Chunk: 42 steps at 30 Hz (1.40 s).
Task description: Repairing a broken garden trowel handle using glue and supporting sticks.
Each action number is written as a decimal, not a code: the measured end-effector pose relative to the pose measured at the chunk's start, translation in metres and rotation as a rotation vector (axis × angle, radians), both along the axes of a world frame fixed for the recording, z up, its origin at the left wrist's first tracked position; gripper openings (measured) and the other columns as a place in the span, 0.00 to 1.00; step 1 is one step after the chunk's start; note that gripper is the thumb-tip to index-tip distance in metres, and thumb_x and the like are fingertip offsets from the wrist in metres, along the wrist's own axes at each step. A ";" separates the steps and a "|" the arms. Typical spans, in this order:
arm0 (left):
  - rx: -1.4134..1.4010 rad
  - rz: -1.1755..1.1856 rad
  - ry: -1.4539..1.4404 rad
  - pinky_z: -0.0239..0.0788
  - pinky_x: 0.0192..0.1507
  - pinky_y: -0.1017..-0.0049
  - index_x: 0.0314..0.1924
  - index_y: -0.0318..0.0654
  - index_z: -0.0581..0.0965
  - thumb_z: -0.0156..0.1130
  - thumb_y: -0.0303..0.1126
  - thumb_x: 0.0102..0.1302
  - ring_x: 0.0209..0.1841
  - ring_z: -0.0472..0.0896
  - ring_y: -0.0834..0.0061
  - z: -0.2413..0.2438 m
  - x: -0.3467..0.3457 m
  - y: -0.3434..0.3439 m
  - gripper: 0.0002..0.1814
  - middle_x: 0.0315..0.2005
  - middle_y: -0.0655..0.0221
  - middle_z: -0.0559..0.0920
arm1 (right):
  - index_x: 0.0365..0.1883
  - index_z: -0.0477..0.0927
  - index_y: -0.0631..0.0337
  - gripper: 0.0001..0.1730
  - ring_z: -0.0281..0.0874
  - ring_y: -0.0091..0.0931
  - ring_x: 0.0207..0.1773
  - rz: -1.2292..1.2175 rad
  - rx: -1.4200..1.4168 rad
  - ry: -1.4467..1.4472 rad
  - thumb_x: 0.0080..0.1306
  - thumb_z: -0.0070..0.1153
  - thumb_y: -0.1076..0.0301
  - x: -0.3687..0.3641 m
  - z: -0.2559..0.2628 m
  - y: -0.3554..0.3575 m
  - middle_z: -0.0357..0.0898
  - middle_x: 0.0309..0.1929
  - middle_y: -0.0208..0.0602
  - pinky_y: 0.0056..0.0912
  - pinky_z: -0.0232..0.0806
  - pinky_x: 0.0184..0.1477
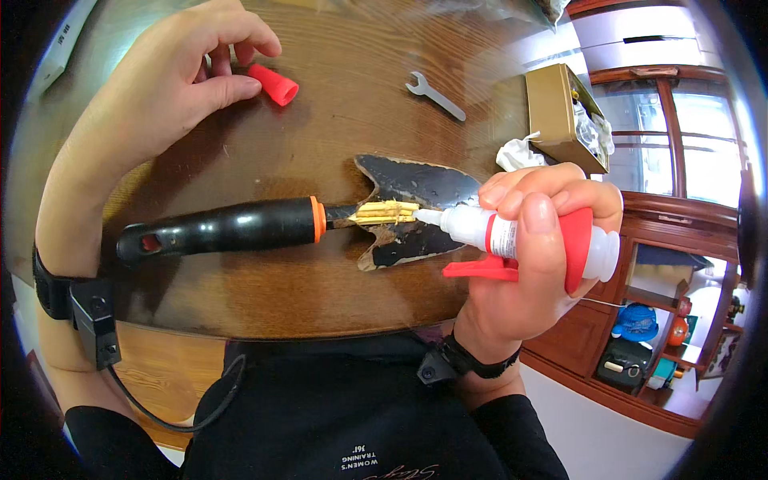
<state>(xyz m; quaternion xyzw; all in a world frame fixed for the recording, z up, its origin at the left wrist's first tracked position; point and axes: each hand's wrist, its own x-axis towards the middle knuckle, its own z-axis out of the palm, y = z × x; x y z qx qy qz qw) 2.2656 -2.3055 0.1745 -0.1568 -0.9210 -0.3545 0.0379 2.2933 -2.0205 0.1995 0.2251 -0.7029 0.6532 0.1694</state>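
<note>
In my right hand [540, 252] is a white glue bottle [474, 228] with a red collar and a red lever. Its narrow nozzle points left and meets a bundle of short yellow sticks [387, 212] on the neck of a hand trowel. The trowel's black handle [228, 227] with an orange ring points left; its worn dark blade [420, 180] lies to the right, partly hidden by the bottle and hand. At the upper left, the thumb of my left hand [180, 78] is at a red conical cap [277, 85]. Whether the fingers grip it is unclear.
A small open-end wrench [437, 97] lies beyond the trowel on the wooden table [336, 126]. At the right stand a gold box [561, 114] holding plastic-wrapped things and a crumpled white tissue [519, 155]. The table's curved near edge runs before my lap. A wooden cabinet [576, 342] stands rightward.
</note>
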 end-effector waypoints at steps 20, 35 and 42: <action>0.032 -0.014 0.022 0.65 0.34 0.80 0.46 0.37 0.80 0.64 0.18 0.56 0.33 0.73 0.81 -0.006 0.000 -0.003 0.16 0.37 0.73 0.76 | 0.37 0.66 0.63 0.05 0.71 0.26 0.27 -0.110 0.167 0.103 0.64 0.48 0.76 0.000 -0.001 -0.011 0.70 0.26 0.39 0.32 0.69 0.36; 0.037 -0.029 0.045 0.65 0.33 0.80 0.46 0.36 0.79 0.64 0.18 0.56 0.33 0.73 0.81 -0.012 0.000 -0.008 0.16 0.36 0.73 0.76 | 0.37 0.66 0.64 0.05 0.70 0.26 0.25 -0.138 0.204 0.119 0.64 0.47 0.76 -0.002 -0.002 -0.016 0.70 0.24 0.39 0.32 0.69 0.35; 0.028 -0.024 0.019 0.64 0.33 0.80 0.46 0.37 0.79 0.64 0.18 0.57 0.33 0.73 0.81 -0.008 0.001 -0.006 0.16 0.36 0.74 0.76 | 0.37 0.67 0.65 0.05 0.70 0.27 0.25 -0.142 0.189 0.125 0.63 0.48 0.77 -0.002 -0.002 -0.017 0.70 0.24 0.40 0.32 0.69 0.34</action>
